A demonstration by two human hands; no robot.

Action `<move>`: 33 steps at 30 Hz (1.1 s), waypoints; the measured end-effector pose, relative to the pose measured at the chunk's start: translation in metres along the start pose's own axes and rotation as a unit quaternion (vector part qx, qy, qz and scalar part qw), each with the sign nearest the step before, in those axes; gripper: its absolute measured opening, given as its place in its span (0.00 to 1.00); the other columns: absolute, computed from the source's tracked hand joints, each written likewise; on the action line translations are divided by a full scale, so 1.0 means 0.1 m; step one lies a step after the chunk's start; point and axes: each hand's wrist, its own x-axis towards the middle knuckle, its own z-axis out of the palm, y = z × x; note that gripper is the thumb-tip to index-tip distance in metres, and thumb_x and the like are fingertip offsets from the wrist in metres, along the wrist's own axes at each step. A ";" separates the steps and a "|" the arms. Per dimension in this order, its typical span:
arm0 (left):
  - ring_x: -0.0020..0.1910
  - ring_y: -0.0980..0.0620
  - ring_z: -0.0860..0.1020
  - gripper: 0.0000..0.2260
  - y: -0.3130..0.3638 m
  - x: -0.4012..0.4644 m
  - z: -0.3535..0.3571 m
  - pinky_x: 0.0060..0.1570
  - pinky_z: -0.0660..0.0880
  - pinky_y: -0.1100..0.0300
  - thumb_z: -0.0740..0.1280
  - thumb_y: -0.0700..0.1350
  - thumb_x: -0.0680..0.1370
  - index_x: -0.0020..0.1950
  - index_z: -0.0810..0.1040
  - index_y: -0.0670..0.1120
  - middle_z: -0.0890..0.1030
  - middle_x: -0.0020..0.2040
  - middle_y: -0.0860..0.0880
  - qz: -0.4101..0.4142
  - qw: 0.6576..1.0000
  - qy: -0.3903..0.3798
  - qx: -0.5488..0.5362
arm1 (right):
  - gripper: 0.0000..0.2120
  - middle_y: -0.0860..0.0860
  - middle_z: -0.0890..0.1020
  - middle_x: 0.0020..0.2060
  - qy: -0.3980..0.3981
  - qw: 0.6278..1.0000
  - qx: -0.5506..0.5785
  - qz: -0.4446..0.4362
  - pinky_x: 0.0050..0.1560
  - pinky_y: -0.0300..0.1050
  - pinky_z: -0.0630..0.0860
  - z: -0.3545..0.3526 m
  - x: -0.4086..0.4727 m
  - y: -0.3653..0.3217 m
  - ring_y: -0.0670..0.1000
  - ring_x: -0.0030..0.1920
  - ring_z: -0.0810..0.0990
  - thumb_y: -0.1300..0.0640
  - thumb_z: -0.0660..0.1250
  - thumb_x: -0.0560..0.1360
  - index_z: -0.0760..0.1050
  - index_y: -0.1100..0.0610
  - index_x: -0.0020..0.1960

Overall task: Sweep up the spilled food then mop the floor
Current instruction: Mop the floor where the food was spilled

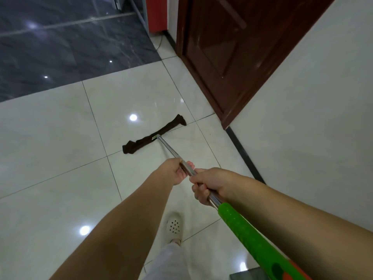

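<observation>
The white floor [60, 128] is looking shiny, with no food showing, so the mopping step seems to be going on. The mop [154, 136] is lying flat on the tiles near the brown door [232, 57]. The right hand [210, 184] and left hand [177, 170] are both wrapping tight round its pole. Next, the mop probably needs pushing across more tiles.

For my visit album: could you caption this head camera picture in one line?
Both hands, left hand ahead of right hand, grip a mop handle, its dark mop head on white floor tiles near a brown door.
</observation>
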 end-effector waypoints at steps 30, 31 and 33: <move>0.30 0.50 0.72 0.08 1.43 0.77 -0.16 0.20 0.73 0.66 0.57 0.41 0.82 0.54 0.70 0.36 0.73 0.37 0.41 -0.025 0.997 0.070 0.017 | 0.04 0.51 0.67 0.30 -0.022 0.998 0.050 -0.018 0.15 0.29 0.62 0.73 0.79 -1.01 0.42 0.14 0.64 0.63 0.58 0.79 0.70 0.57 0.51; 0.31 0.50 0.72 0.08 1.42 0.75 -0.16 0.18 0.72 0.68 0.57 0.41 0.82 0.55 0.69 0.36 0.73 0.37 0.40 -0.022 0.998 0.064 0.016 | 0.06 0.51 0.67 0.30 -0.019 0.998 0.053 -0.022 0.16 0.28 0.63 0.71 0.79 -1.00 0.42 0.14 0.64 0.64 0.58 0.79 0.71 0.56 0.52; 0.32 0.51 0.73 0.09 1.38 0.69 -0.16 0.16 0.71 0.68 0.56 0.41 0.82 0.59 0.69 0.38 0.73 0.38 0.40 -0.015 0.998 0.056 0.028 | 0.10 0.51 0.67 0.30 -0.011 0.998 0.062 -0.027 0.16 0.28 0.63 0.69 0.77 -0.96 0.42 0.15 0.64 0.64 0.58 0.79 0.73 0.54 0.55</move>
